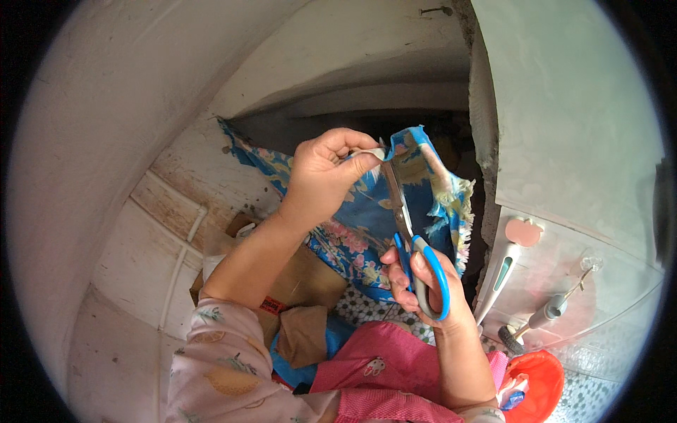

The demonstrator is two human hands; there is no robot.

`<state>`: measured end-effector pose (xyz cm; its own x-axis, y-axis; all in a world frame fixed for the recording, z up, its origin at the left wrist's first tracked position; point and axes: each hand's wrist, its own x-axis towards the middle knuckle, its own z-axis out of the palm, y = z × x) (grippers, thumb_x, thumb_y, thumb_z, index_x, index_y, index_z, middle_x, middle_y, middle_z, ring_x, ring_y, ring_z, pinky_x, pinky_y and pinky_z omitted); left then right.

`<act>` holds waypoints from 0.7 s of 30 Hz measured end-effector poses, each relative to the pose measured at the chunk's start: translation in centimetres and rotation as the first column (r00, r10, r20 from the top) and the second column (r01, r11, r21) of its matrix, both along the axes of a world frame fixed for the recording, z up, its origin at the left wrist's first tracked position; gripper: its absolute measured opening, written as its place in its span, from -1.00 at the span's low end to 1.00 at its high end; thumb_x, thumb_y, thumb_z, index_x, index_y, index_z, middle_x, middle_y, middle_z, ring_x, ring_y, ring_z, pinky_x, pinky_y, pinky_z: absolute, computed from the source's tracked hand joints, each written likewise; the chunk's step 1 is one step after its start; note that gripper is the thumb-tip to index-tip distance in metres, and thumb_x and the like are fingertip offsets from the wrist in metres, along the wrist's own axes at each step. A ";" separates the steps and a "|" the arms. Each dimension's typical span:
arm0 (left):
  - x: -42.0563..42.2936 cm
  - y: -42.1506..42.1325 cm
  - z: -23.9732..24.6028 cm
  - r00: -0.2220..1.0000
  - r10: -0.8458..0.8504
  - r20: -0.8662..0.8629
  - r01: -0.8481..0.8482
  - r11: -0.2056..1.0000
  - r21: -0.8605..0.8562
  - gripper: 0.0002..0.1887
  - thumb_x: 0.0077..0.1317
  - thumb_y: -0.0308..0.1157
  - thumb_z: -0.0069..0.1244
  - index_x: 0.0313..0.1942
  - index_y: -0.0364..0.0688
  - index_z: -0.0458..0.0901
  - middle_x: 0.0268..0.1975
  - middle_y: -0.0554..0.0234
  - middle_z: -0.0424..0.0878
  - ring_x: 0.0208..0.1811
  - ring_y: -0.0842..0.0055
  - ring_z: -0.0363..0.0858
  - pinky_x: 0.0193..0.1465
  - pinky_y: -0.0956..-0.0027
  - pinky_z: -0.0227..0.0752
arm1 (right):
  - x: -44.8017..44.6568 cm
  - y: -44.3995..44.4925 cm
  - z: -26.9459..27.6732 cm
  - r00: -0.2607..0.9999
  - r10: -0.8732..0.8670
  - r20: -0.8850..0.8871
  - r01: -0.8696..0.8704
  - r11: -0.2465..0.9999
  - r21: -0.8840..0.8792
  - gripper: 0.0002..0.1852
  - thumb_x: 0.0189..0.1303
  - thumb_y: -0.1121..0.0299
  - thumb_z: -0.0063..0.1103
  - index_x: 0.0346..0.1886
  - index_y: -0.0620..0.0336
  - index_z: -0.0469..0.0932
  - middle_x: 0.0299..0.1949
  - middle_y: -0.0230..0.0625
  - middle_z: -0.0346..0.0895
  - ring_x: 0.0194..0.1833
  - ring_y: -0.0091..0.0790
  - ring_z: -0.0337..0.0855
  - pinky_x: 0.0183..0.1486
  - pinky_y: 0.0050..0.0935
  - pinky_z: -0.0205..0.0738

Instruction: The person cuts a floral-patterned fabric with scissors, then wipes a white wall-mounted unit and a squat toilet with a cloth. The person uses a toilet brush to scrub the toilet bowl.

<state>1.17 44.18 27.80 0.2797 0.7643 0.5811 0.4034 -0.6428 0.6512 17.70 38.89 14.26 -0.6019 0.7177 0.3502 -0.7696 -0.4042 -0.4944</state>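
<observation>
In the head view, a blue floral cloth point(365, 203) with frayed right edges hangs in front of me. My left hand point(330, 172) pinches its upper edge between thumb and fingers. Scissors point(400, 211) with blue and grey handles are in my right hand point(423, 280), fingers through the loops. Their blades point up and meet the cloth's edge close to my left thumb; how far apart the blades are is hard to tell. The cloth's far left end reaches up to the wall, and its lower part drapes down to the patterned floor.
A cardboard box point(317, 275) stands below my left forearm, near a brown cloth point(302, 336). On the right are a tiled wall point(555, 132), a hanging brush point(539, 320), a white-handled item point(497, 280) and a red bin point(550, 380). A dark recess lies behind the cloth.
</observation>
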 end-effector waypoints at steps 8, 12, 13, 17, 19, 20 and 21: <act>1.3 -0.4 2.4 0.903 0.239 -0.356 -0.061 0.893 0.445 -0.87 0.19 -0.54 0.06 -0.23 -0.32 0.59 -0.32 0.16 0.64 -0.31 0.48 0.61 -0.24 0.44 0.46 | 0.8 -1.0 1.3 0.982 -0.138 0.133 0.142 0.990 -0.026 -0.60 0.29 0.17 0.12 -0.06 0.37 0.44 -0.51 -0.42 0.33 -0.67 -0.62 0.23 -0.69 -0.66 -0.01; 2.2 -0.2 3.9 0.868 0.228 -0.440 0.024 0.868 0.496 -0.84 0.19 -0.51 0.06 -0.21 -0.31 0.56 -0.31 0.11 0.62 -0.30 0.39 0.61 -0.23 0.40 0.46 | 2.2 -1.9 2.4 0.935 -0.301 0.188 0.312 0.950 -0.028 -0.61 0.25 0.18 0.15 -0.08 0.37 0.47 -0.55 -0.43 0.35 -0.68 -0.61 0.27 -0.68 -0.65 0.04; 2.3 0.0 4.1 0.874 0.216 -0.436 0.029 0.872 0.489 -0.83 0.20 -0.49 0.06 -0.20 -0.31 0.55 -0.31 0.12 0.62 -0.31 0.41 0.61 -0.23 0.39 0.46 | 2.7 -1.9 2.5 0.930 -0.324 0.173 0.333 0.942 -0.025 -0.66 0.27 0.22 0.14 -0.07 0.32 0.48 -0.59 -0.51 0.35 -0.67 -0.66 0.31 -0.66 -0.70 0.07; 2.5 1.5 6.0 0.922 0.184 -0.341 0.013 0.865 0.501 -0.80 0.27 -0.40 0.03 -0.14 -0.28 0.53 -0.31 0.15 0.64 -0.30 0.47 0.62 -0.23 0.38 0.46 | 3.0 -2.0 2.6 0.924 -0.351 0.152 0.350 0.936 0.036 -0.63 0.27 0.19 0.13 -0.05 0.32 0.45 -0.58 -0.52 0.29 -0.65 -0.68 0.23 -0.63 -0.70 0.06; 2.9 2.3 7.0 0.928 0.174 -0.328 0.041 0.831 0.555 -0.79 0.33 -0.37 -0.01 -0.09 -0.27 0.50 -0.31 0.16 0.65 -0.26 0.50 0.63 -0.22 0.40 0.47 | 2.3 -2.0 2.4 0.933 -0.317 0.173 0.315 0.948 0.040 -0.63 0.29 0.19 0.10 -0.02 0.30 0.43 -0.54 -0.54 0.28 -0.60 -0.69 0.24 -0.57 -0.72 0.09; 3.3 2.5 7.6 0.924 0.183 -0.335 0.052 0.809 0.586 -0.79 0.33 -0.38 -0.01 -0.09 -0.27 0.49 -0.30 0.15 0.65 -0.25 0.49 0.64 -0.21 0.41 0.47 | 2.3 -1.9 2.0 0.937 -0.315 0.152 0.304 0.948 0.092 -0.63 0.31 0.19 0.08 0.02 0.28 0.41 -0.49 -0.55 0.31 -0.53 -0.69 0.27 -0.50 -0.72 0.14; 3.5 2.9 8.2 0.920 0.194 -0.341 0.063 0.786 0.615 -0.79 0.33 -0.39 -0.01 -0.08 -0.27 0.48 -0.30 0.14 0.65 -0.24 0.48 0.64 -0.21 0.41 0.47 | 2.2 -1.9 1.9 0.926 -0.325 0.190 0.311 0.945 0.100 -0.63 0.32 0.19 0.07 0.03 0.27 0.41 -0.48 -0.55 0.32 -0.51 -0.69 0.28 -0.49 -0.71 0.16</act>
